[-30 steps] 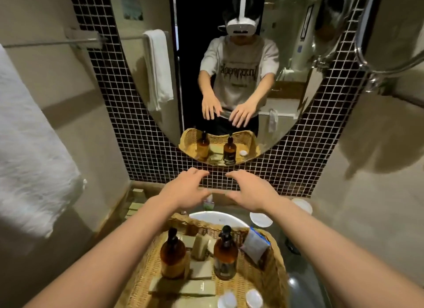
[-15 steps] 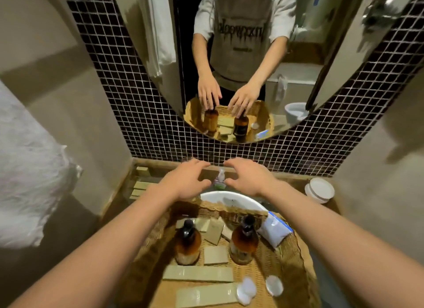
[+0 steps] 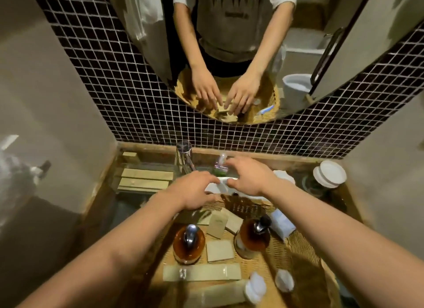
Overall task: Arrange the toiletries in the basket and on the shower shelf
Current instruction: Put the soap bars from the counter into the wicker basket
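Note:
A woven basket (image 3: pixel 305 245) sits in front of me on the vanity. It holds two amber pump bottles (image 3: pixel 188 244) (image 3: pixel 253 239), several beige packets (image 3: pixel 202 272), small white round caps (image 3: pixel 284 280) and a white and blue pack (image 3: pixel 281 224). My left hand (image 3: pixel 195 190) and my right hand (image 3: pixel 250 177) hover side by side over the basket's far rim, palms down, fingers apart, holding nothing.
Behind the basket is a white basin (image 3: pixel 218 187) with a chrome tap (image 3: pixel 184 155) and a small clear bottle (image 3: pixel 220 163). Beige boxes (image 3: pixel 144 179) lie on the left counter, white lidded jars (image 3: pixel 330 173) at the right. The mirror (image 3: pixel 229 44) and dark tiled wall close the back.
The camera has tilted down, bringing more of the basket and counter into view. Both hands stay close together over the far rim, slightly lower.

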`<act>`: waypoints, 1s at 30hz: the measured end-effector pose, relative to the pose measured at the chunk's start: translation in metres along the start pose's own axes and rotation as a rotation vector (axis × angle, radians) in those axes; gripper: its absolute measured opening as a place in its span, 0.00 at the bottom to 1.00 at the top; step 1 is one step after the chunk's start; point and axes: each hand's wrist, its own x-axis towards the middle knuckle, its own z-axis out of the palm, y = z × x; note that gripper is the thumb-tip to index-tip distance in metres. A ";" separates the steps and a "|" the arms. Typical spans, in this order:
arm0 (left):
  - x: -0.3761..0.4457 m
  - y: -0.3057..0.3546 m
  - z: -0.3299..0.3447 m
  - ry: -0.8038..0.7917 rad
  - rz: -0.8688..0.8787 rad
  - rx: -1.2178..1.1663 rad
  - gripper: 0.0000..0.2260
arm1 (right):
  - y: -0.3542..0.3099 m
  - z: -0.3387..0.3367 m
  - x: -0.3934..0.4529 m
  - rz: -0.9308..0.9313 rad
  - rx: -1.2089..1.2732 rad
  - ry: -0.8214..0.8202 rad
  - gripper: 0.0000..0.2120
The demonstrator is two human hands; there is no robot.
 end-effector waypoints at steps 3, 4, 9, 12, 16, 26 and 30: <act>0.017 -0.004 0.024 -0.127 0.016 -0.015 0.19 | 0.018 0.014 0.005 0.028 0.033 -0.019 0.27; 0.022 -0.005 0.031 -0.175 0.020 -0.012 0.18 | 0.023 0.018 0.006 0.032 0.035 -0.034 0.27; 0.033 -0.007 0.059 -0.282 0.085 0.104 0.17 | 0.038 0.039 0.006 0.046 0.060 -0.089 0.27; 0.035 -0.004 0.064 -0.271 0.140 0.207 0.16 | 0.038 0.047 0.009 0.040 0.077 -0.113 0.27; 0.038 -0.001 0.064 -0.296 0.136 0.148 0.04 | 0.035 0.051 0.011 0.047 0.120 -0.130 0.26; 0.049 -0.009 0.041 -0.035 0.028 -0.115 0.05 | 0.028 0.040 0.006 0.098 0.365 -0.168 0.11; 0.050 -0.007 0.045 -0.023 0.032 -0.118 0.09 | 0.028 0.039 0.004 0.107 0.355 -0.158 0.08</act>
